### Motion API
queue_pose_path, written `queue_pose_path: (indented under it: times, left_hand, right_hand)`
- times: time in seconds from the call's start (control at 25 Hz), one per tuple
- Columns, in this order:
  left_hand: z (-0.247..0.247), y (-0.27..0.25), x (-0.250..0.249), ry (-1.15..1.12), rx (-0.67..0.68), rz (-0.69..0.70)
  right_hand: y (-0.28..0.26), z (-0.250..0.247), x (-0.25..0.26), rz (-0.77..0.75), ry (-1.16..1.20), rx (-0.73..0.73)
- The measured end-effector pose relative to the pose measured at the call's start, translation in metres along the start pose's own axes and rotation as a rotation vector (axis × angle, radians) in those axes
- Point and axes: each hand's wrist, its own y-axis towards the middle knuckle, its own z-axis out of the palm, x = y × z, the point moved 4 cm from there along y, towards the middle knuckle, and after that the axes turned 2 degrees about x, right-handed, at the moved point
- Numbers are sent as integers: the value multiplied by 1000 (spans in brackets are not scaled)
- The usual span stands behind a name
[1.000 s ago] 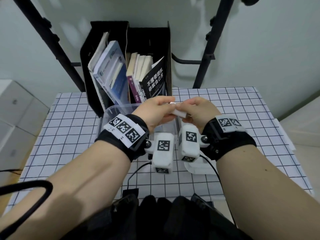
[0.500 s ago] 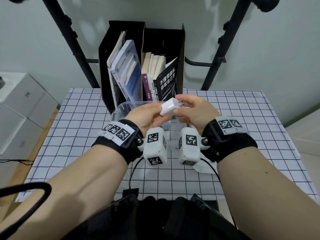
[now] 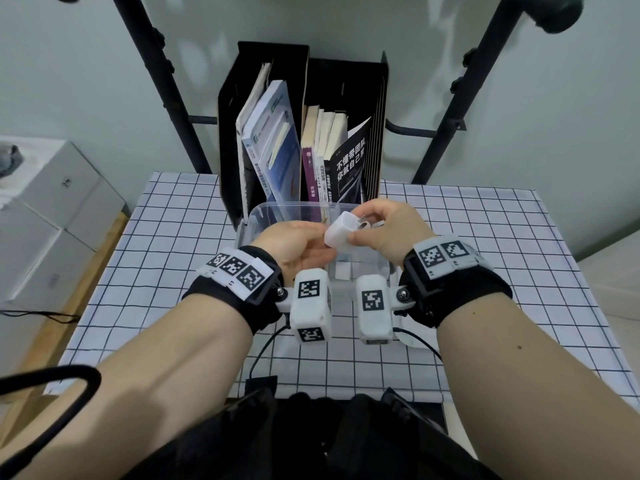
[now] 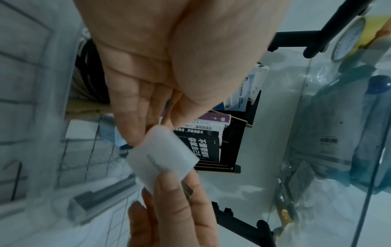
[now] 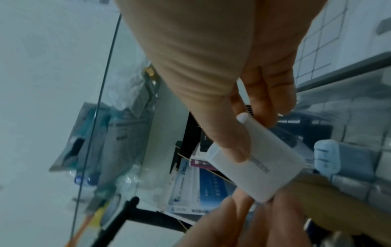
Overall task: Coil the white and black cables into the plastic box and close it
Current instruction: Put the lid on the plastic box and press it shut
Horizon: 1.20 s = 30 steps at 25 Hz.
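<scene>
Both hands are held above the clear plastic box [image 3: 263,216], which stands open on the checked tablecloth [image 3: 166,237]. The left hand [image 3: 294,244] and the right hand [image 3: 391,230] pinch one white charger plug [image 3: 341,228] between fingertips; grey writing on it is unreadable. Behind the box stands a black file holder [image 3: 273,64] with books; one black book [image 3: 349,171] shows Chinese characters.

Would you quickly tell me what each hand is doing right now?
Left hand: pinches the white charger.
Right hand: pinches the same charger's other end.
</scene>
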Motion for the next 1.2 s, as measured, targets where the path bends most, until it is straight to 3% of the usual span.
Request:
queue_pose_path:
  times: [0.4, 0.76, 1.2]
  left_hand:
    - [-28, -8, 12, 186, -69, -94]
    - [-46, -5, 20, 168, -96, -104]
    - [-51, -3, 20, 66, -124, -166]
  right_hand:
    - [24, 23, -13, 114, -574, 64]
    - [51, 54, -30, 181, -933, 324]
    - [79, 72, -59, 236, -988, 401]
